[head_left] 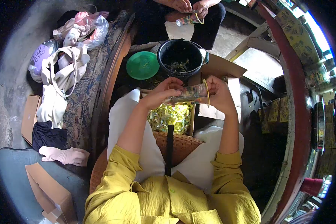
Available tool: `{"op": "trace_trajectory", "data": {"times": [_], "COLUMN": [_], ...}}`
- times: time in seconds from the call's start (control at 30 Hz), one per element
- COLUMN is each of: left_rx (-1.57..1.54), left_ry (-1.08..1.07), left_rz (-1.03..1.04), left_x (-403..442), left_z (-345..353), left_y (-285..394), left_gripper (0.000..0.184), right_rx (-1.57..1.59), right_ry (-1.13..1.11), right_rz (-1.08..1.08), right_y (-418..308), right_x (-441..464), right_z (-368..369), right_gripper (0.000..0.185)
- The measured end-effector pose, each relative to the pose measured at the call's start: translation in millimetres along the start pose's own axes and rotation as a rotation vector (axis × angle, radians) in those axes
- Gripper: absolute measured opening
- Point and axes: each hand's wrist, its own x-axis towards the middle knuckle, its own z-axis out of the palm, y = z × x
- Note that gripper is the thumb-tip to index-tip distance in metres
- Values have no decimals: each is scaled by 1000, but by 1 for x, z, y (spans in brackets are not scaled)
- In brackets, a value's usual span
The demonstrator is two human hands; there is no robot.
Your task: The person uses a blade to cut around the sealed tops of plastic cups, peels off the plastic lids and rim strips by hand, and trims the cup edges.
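Note:
A clear plastic jar (186, 94) with a printed label and a yellow rim lies sideways between my hands. My left hand (163, 93) is wrapped round its bottom end, at the left. At the yellow ring (206, 92), on the jar's right end, the fingers of my right hand (220, 94) are closed; whether the ring is a lid or a band I cannot tell. Below the jar, a box of yellow-green strips (171, 118) stands between my knees. Just beyond my hands is a black bucket (181, 56) with some similar bits inside.
A green round lid (142, 65) lies left of the bucket. Opposite, another person's hands (190, 6) hold a similar jar (188, 19). Cardboard (222, 69) is at the right. Bags (65, 61) rest on the patterned bench at the left. A red-edged counter (295, 93) curves along the right.

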Motion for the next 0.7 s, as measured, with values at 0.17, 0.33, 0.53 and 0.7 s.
{"op": "trace_trajectory", "data": {"times": [0.17,0.33,0.53,0.7], "left_rx": [1,-19,-46,-43], "left_ry": [40,47,45,57], "left_rz": [-20,-26,-11,-12], "left_x": [-1,-1,-5,-10], "left_z": [2,4,-3,-15], "left_y": [-1,3,7,8], "left_gripper": [52,51,45,43], "right_rx": [-93,-208,-87,-105], "right_ry": [39,110,224,263], "right_rz": [21,-40,-26,-47], "right_y": [4,5,-14,-14], "right_x": [3,5,-6,-14], "right_z": [7,6,-1,-17], "right_gripper": [47,48,46,46]}}
